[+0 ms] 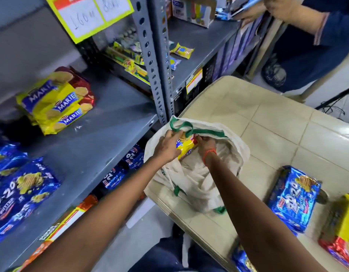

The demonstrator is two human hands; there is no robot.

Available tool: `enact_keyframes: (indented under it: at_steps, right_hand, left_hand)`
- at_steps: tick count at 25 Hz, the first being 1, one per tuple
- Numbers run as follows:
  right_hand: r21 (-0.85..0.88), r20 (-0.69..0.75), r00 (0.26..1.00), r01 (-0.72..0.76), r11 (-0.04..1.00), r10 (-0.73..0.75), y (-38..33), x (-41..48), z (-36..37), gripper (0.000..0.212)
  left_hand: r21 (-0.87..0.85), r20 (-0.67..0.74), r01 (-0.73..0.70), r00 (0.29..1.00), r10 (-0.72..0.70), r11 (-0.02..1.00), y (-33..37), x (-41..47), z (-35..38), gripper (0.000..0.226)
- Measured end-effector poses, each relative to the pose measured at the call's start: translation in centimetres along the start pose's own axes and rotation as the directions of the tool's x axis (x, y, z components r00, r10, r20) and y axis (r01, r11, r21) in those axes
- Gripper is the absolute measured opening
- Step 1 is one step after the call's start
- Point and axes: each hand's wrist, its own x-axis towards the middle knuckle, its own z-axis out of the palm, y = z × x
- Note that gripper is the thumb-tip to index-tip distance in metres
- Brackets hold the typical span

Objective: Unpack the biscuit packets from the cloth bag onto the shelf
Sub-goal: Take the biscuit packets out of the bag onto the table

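Both hands are in the mouth of the cloth bag (197, 173), which slumps on the cream bench (268, 122) just beside the grey shelf (103, 122). The left hand (166, 147) has its grip clamped on a yellow biscuit packet (184, 147) that sits half out of the opening, under the green handle (182, 127). The right hand (206, 144) touches the packet's far end, but whether its grip is closed on the packet or on the cloth is hidden by the folds. The step in hand looks like drawing this packet free. To do it well, the right hand should probably pin the bag's rim down while the left lifts the packet straight up, clear of the handle loop, then carries it left to the stack of Marie packets (55, 101) already on the shelf. A light hold seems wise, since biscuits crack easily.
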Motion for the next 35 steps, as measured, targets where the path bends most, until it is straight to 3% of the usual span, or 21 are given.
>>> enact_keyframes:
  at_steps: [3,7,9,13,16,18,21,24,26,27,28,29,32,35]
  right_hand:
    - [-0.035,-0.065,0.997,-0.035,0.999,0.033,0.4,-0.1,0.0,0.026]
    - [-0.334,-0.042,0.998,0.038,0.942,-0.055,0.9,-1.8,-1.2,0.021]
    - [-0.289,-0.055,0.991,0.105,0.952,-0.126,1.4,-3.9,-2.3,0.011]
    - [-0.261,-0.045,0.968,0.228,0.938,-0.247,3.7,-7.1,-5.0,0.013]
    - [-0.052,0.020,0.994,0.113,0.992,-0.112,3.7,-7.8,-5.7,0.013]
    - [0.050,0.026,0.994,0.101,0.994,-0.102,3.7,-8.4,-5.8,0.014]
    - [0.081,-0.095,0.975,0.210,0.974,-0.202,3.2,-9.4,-6.8,0.009]
    - [0.164,-0.208,0.944,0.290,0.943,-0.255,0.6,-9.4,-8.7,0.028]
    - [0.249,-0.205,0.946,0.298,0.922,-0.250,-0.7,-9.3,-9.7,0.028]
    - [0.283,-0.207,0.950,0.288,0.915,-0.235,-1.1,-9.2,-10.1,0.028]
    - [0.329,-0.214,0.957,0.259,0.908,-0.196,-1.4,-9.1,-10.4,0.028]
    - [0.396,-0.225,0.964,0.223,0.891,-0.142,-1.7,-9.1,-10.8,0.029]
    - [0.631,-0.203,0.977,0.085,0.771,0.059,-2.3,-9.1,-12.6,0.030]
    - [0.752,-0.131,0.989,0.057,0.657,0.063,-2.4,-9.8,-15.7,0.024]
  left_hand:
    - [-0.007,-0.020,-0.061,0.998,0.060,0.998,0.0,1.1,-0.5,0.068]
    - [-0.027,-0.003,-0.091,0.996,0.091,0.996,0.0,2.3,-0.6,0.068]
    - [-0.023,-0.017,-0.099,0.995,0.099,0.995,0.1,2.9,-0.3,0.065]
    - [-0.082,-0.055,-0.163,0.986,0.159,0.983,1.9,3.8,0.4,0.052]
    - [-0.198,-0.074,-0.167,0.985,0.155,0.966,3.9,4.5,0.5,0.055]
    - [-0.178,-0.061,-0.091,0.995,0.081,0.980,4.3,5.0,0.2,0.056]
    - [-0.035,0.021,0.050,0.999,-0.049,0.998,2.9,5.3,-0.5,0.055]
    - [-0.017,0.054,0.142,0.989,-0.141,0.990,2.4,4.6,-0.6,0.057]
    - [-0.351,0.138,0.061,0.990,-0.013,0.934,3.3,3.9,-0.4,0.058]
    - [-0.577,0.194,0.033,0.976,0.098,0.816,3.9,3.3,-0.3,0.055]
    - [-0.698,0.244,0.038,0.951,0.188,0.715,4.2,2.5,-0.2,0.051]
    - [-0.737,0.270,0.019,0.924,0.269,0.675,4.3,2.1,-0.2,0.046]
    - [-0.683,0.280,-0.130,0.862,0.423,0.719,4.8,1.6,-0.1,0.055]
    - [-0.775,0.170,-0.190,0.856,0.489,0.603,7.2,-0.1,-0.7,0.039]
